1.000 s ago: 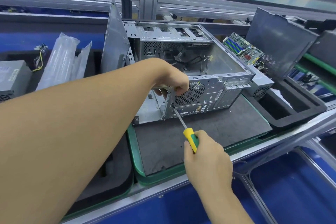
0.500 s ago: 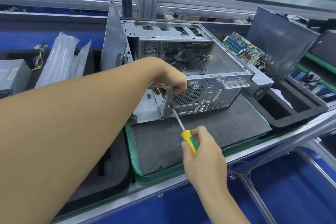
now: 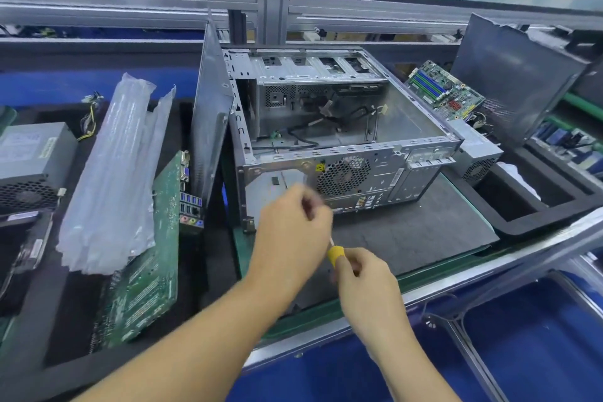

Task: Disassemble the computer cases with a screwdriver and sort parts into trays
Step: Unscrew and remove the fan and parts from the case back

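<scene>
A: Case position?
B: The computer case [image 3: 342, 140] lies on its side at mid-bench, open face up, on a dark mat [image 3: 424, 238]. The rear panel with its fan grille faces the near edge. There are loose black cables inside.
A: Tool?
B: The screwdriver [image 3: 335, 254], yellow-handled, is just near of that rear panel. The right hand [image 3: 368, 277] is wrapped round the handle. The shaft runs up behind the left hand, so the tip is hidden.
A: Left hand?
B: The left hand [image 3: 290, 232] is in front of the case's near left corner, fingers curled and blurred. I cannot tell whether it pinches anything.
A: Left of the case?
B: A grey side panel [image 3: 212, 108] stands on edge against the case's left side. Beyond it, the left foam tray [image 3: 29, 352] holds a green motherboard [image 3: 146, 271] propped at a tilt. A clear plastic bag [image 3: 111, 179] lies across the board. A grey power supply [image 3: 32, 157] sits furthest left.
A: Right?
B: A second power supply [image 3: 479, 153] sits just beside the case. A second motherboard [image 3: 443, 88] is tilted behind it. A dark panel [image 3: 515, 75] leans further right. The right foam tray [image 3: 538, 222] has one open compartment showing.
</scene>
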